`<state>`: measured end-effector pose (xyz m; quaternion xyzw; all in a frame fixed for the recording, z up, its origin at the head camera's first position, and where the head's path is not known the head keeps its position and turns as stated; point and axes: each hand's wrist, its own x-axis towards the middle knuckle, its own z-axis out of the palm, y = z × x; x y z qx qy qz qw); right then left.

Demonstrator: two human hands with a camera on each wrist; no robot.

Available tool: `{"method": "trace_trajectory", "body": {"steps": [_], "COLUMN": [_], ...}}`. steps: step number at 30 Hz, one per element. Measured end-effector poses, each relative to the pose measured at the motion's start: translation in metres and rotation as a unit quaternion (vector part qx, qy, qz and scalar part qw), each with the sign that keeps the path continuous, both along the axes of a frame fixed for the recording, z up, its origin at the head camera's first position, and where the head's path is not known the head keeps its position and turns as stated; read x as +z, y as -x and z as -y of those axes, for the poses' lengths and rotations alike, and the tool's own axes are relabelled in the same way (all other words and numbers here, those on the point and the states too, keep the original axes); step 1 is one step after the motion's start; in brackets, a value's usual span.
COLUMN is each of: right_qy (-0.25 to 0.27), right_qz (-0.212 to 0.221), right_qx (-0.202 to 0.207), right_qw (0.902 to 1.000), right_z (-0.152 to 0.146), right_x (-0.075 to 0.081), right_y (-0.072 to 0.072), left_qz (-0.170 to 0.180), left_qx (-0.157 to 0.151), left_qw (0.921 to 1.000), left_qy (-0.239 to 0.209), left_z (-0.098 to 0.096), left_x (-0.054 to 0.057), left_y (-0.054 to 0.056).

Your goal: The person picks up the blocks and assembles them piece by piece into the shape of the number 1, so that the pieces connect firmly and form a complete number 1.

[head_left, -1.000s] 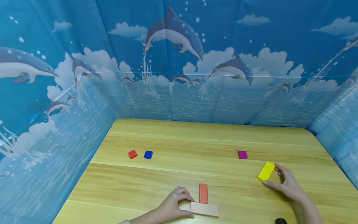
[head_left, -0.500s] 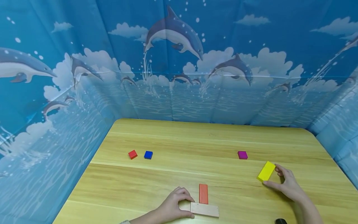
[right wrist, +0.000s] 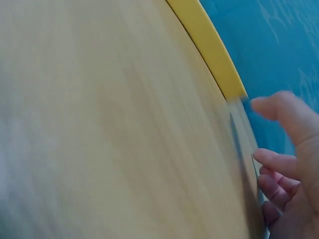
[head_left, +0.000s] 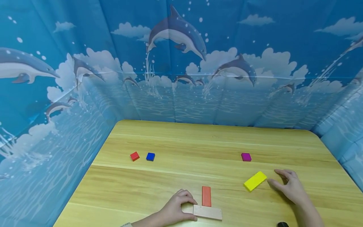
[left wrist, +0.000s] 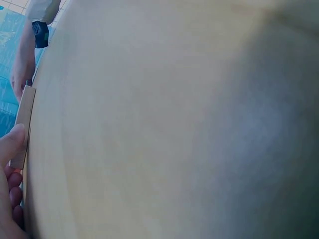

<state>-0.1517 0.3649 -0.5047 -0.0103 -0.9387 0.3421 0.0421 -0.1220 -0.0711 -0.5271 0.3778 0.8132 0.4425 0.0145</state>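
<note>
My left hand (head_left: 175,208) pinches the left end of a pale wooden block (head_left: 208,212) near the table's front, thumb on the near side and fingers on the far side. The left wrist view shows the thumb against this wooden block (left wrist: 24,127). Behind its middle, an orange-red block (head_left: 206,196) lies lengthwise, its near end at the wooden one. On the right, a yellow block (head_left: 255,181) lies slanted on the table. My right hand (head_left: 290,186) is just right of it, thumb and fingers spread apart with nothing between them. The right wrist view has the yellow block (right wrist: 212,50) beyond the fingertips.
Farther back on the wooden table (head_left: 193,135) lie a small red block (head_left: 134,156) and a blue one (head_left: 150,156) at left, and a purple block (head_left: 246,157) at right. A black object (head_left: 282,224) shows at the front edge. A dolphin-print curtain (head_left: 181,101) surrounds the table.
My right hand has let go of the yellow block, which has shifted left and toward the front and turned a little. The left hand and wooden block stay in place.
</note>
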Motion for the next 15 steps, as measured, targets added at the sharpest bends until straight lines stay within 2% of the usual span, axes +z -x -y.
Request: {"method": "trace_trajectory", "body": {"steps": [2,6,15], "right_qy": [-0.016,-0.017,-0.010], "right_qz": [0.009,0.030,0.039], "right_qx": [0.015,0.039,0.051], "right_qw": [0.9997,0.9986,0.9979], "right_z": [0.004,0.014,0.034], "right_x": [0.002,0.007,0.010], "right_y": [0.001,0.003,-0.001], "left_qz": [0.003,0.003,-0.004], "left_qx": [0.000,-0.002,-0.003], "left_qw": [1.0000,1.0000,1.0000], "left_qy": [0.000,0.003,0.001], "left_z": [0.000,0.001,0.001], "left_x": [0.000,0.000,-0.001], "left_y": [-0.001,-0.002,-0.001]}}
